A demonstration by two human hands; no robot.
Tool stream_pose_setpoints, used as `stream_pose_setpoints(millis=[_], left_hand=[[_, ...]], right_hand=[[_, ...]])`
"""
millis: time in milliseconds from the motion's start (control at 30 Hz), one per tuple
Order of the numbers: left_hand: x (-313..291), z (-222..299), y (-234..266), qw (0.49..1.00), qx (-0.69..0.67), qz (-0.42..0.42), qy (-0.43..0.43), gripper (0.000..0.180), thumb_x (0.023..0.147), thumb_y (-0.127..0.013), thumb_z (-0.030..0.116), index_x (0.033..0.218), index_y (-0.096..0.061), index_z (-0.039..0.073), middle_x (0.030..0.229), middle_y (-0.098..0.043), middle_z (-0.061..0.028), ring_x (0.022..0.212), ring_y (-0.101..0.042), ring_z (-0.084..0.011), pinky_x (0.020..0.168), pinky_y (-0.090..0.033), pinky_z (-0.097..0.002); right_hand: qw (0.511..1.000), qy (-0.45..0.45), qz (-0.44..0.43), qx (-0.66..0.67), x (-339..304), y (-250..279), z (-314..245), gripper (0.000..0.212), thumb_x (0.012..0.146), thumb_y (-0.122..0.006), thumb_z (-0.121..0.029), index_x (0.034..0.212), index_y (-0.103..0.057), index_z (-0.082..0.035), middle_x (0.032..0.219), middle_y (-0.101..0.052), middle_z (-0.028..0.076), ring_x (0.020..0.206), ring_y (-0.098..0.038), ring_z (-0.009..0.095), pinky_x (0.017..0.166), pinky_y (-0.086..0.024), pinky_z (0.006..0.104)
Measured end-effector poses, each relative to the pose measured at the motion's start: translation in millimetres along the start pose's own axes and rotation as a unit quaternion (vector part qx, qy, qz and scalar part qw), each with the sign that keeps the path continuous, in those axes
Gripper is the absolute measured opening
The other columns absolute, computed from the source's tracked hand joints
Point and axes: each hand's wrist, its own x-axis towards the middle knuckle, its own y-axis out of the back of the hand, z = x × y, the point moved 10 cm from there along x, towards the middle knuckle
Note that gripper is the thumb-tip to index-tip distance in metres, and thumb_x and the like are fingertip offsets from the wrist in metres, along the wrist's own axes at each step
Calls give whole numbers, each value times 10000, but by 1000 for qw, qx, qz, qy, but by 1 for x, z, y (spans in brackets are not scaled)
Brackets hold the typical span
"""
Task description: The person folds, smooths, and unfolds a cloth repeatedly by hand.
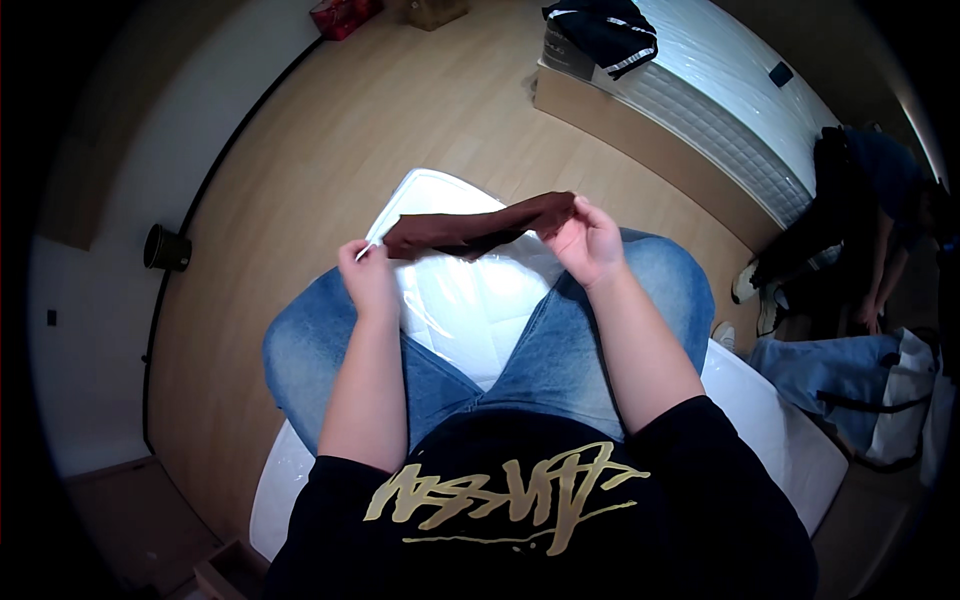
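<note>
A strip of dark brown cloth (465,228) stretches between my two hands, above the white plastic-covered mattress (465,300) that shows between my knees. My left hand (368,272) pinches its left end. At the other end, my right hand (588,240) grips the raised corner between thumb and fingers. The cloth sags a little in the middle, and its lower edge is folded. What kind of cloth item it is, I cannot make out. My legs in blue jeans (320,335) are spread to both sides of the mattress.
A bed with a plastic-wrapped mattress (720,120) stands at the far right, dark clothing (605,35) on its corner. Another person (880,200) bends over a blue and white bag (840,385) at the right. A dark bin (167,248) stands by the left wall.
</note>
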Motion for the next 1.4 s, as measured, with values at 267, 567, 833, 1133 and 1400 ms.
stream_pose_setpoints(millis=[267, 567, 833, 1133, 1400], left_hand=[[-132, 85, -110, 854, 202, -297, -377, 510, 706, -857, 175, 1126, -601, 41, 1194, -576, -152, 1111, -559, -367, 966, -464, -457], [-139, 117, -99, 865, 133, -324, -361, 540, 763, -842, 155, 1194, -553, 8, 1146, -593, -160, 998, -619, -307, 848, -524, -392], [-126, 95, -98, 905, 117, -342, -224, 327, 858, -756, 80, 1137, -606, -2, 997, -670, -98, 833, -639, -150, 748, -536, -296], [-127, 83, -101, 902, 43, -408, -138, 206, 887, -579, -52, 1083, -629, -16, 978, -671, -71, 920, -648, -121, 795, -538, -269], [-127, 130, -75, 890, 1, -430, -152, 253, 846, -444, -112, 966, -655, -43, 888, -637, -113, 786, -642, -184, 711, -530, -284]], right_hand=[[993, -71, -66, -74, -12, -37, 47, 196, 1028, -532, -149, 1185, -556, -34, 1174, -666, 181, 1103, -676, 317, 980, -566, 487], [934, -91, -50, -342, -23, -34, 84, 103, 1003, -606, -115, 1084, -664, -88, 1054, -668, 0, 975, -616, 109, 858, -488, 258], [861, -53, -89, -497, -23, -47, 85, 284, 963, -551, 7, 1180, -733, -5, 1113, -598, 39, 1009, -587, 154, 951, -479, 294], [858, 65, -32, -509, -19, -36, 64, 373, 822, -744, -36, 1171, -618, -75, 1013, -502, 4, 844, -503, 112, 769, -455, 255], [642, 63, -122, -754, -17, -51, 57, 167, 769, -674, -85, 931, -686, -47, 919, -650, 106, 879, -612, 272, 788, -503, 359]])
